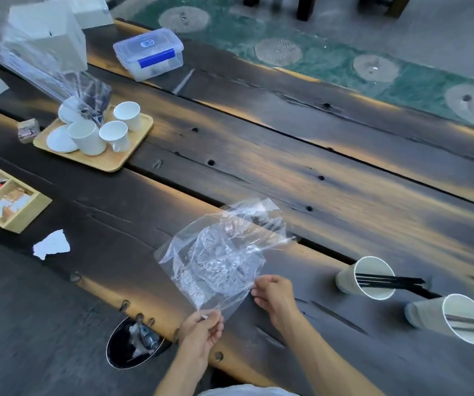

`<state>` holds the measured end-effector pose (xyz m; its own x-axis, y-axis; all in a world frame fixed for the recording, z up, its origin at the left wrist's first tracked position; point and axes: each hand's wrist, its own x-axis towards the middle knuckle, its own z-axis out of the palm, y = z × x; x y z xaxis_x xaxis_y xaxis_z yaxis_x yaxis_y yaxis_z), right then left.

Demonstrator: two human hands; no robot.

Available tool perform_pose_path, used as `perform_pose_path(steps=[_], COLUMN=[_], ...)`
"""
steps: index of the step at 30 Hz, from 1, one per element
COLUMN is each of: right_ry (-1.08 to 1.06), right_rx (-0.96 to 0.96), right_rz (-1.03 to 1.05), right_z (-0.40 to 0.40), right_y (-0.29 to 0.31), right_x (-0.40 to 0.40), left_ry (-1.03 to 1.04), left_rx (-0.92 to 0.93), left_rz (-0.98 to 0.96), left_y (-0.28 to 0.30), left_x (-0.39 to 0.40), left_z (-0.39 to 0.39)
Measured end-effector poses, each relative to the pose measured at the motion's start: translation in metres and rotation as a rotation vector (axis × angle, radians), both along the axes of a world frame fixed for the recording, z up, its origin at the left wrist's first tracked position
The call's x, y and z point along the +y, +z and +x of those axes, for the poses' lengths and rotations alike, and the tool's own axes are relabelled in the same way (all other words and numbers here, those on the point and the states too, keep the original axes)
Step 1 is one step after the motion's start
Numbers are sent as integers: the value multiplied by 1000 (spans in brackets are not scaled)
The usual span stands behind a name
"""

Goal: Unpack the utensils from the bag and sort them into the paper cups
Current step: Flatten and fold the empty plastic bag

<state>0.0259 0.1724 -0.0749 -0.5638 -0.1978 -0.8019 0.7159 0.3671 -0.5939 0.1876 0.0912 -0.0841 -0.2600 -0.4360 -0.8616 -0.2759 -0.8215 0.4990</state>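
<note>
I hold a clear, crumpled plastic bag [218, 252] above the dark wooden table [287, 155]; nothing shows inside it. My left hand [201, 331] pinches its near corner. My right hand [273, 292] pinches the edge beside that, fingers closed on the film. At the right, two white paper cups appear to lie tipped toward me. The nearer-centre cup [365, 277] contains black utensils [390, 280], their ends sticking out to the right. The second cup [455, 318] holds grey utensils [473, 324] that run off the frame edge.
A wooden tray [107, 161] with white cups and saucers sits at the left, clear wrapping above it. A lidded plastic box [148, 54] stands at the back. A compartment box [4, 195], a paper scrap [51, 244] and a bin [136, 341] below the table's edge are at the left.
</note>
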Motion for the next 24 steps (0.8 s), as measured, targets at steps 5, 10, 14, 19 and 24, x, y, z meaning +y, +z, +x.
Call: perform_pose_path(steps=[5, 10, 14, 19, 24], right_ry=[-297, -462, -375, -387, -212], right_rx=[-18, -51, -15, 67, 43], right_rz=[-210, -165, -114, -86, -126], right_z=[-35, -65, -73, -94, -87], right_y=[0, -14, -16, -9, -18], right_x=[10, 9, 8, 11, 15], left_ry=[-102, -118, -107, -62, -80], left_rx=[-34, -10, -10, -16, 13], left_rz=[10, 50, 54, 49, 67], left_y=[-2, -4, -4, -4, -3], left_x=[8, 11, 9, 0, 5], left_z=[16, 25, 31, 41, 28])
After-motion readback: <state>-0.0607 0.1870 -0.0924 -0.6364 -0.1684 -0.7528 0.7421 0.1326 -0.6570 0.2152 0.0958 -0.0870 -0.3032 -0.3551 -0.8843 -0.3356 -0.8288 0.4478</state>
